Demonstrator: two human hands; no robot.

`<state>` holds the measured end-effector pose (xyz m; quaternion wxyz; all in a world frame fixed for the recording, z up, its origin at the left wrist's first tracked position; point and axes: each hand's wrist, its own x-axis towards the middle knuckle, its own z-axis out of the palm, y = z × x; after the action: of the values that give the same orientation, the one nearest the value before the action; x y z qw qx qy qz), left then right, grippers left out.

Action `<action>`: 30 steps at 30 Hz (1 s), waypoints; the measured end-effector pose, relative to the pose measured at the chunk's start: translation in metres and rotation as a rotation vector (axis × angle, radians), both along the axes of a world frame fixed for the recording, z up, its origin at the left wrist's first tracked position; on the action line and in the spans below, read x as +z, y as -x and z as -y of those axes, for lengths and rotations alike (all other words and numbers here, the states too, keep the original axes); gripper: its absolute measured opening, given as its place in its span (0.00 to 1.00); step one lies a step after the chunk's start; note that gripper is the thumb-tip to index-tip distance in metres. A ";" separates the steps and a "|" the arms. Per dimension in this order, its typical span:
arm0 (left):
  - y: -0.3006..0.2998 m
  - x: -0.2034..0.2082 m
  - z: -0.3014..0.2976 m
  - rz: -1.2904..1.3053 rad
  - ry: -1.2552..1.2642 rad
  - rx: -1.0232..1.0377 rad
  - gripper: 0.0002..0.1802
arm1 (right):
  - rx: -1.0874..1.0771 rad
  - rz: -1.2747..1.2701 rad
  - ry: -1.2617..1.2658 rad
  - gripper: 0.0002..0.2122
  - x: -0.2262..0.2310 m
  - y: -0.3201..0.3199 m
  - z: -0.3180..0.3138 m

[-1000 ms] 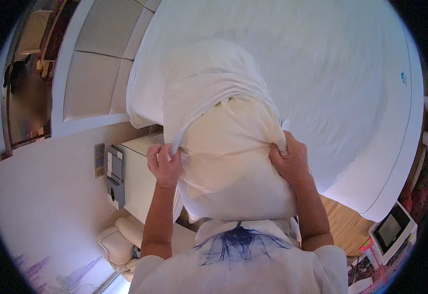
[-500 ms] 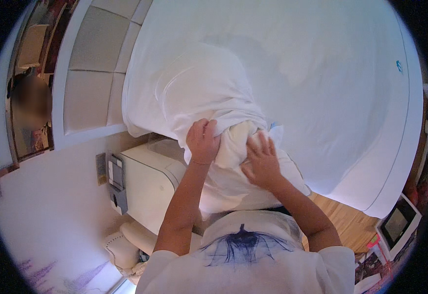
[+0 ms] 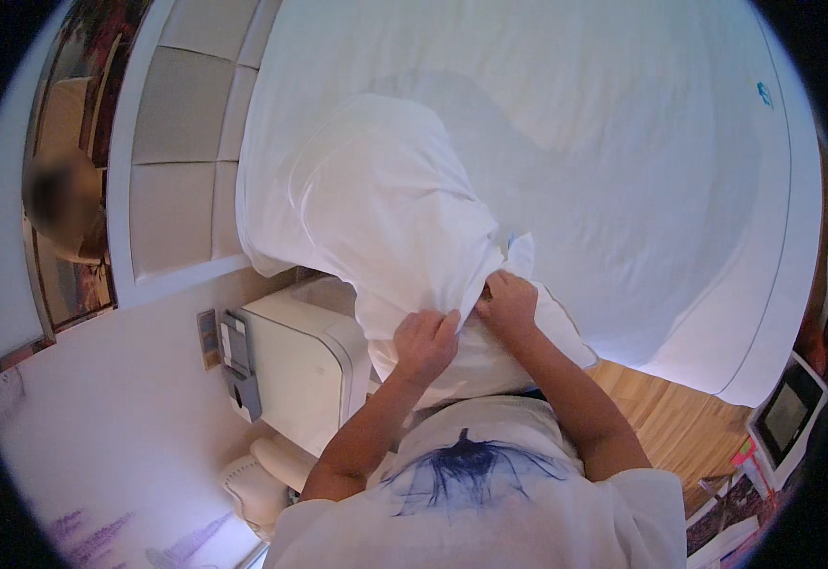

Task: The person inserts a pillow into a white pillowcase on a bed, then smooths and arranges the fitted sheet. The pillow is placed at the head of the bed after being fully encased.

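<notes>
Our left hand and right hand, close together, grasp bunched edges of the soft, rumpled white fabric pillowcase with curled fingers. It bulges roundly at its far end, creases finely toward our grip, and lies partly on the smooth, white-sheeted bed. Beyond its left side stands the padded, square-panelled greyish headboard; nearer us, the glossy, round-cornered cream cabinet.

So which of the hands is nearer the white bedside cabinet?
Left: the left hand, on the white cloth, is just right of the cabinet; the right hand, also at the cloth, is farther right.
</notes>
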<state>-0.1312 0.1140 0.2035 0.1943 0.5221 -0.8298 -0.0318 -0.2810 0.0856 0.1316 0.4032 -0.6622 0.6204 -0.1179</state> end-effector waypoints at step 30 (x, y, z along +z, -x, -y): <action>-0.060 -0.051 -0.096 0.058 -0.212 0.271 0.16 | 0.172 -0.647 0.078 0.11 -0.018 0.128 -0.046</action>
<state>-0.0713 0.2096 0.1523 0.1166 0.6476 -0.7490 -0.0777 -0.4085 0.1320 0.1140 0.1680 -0.7303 0.6530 0.1093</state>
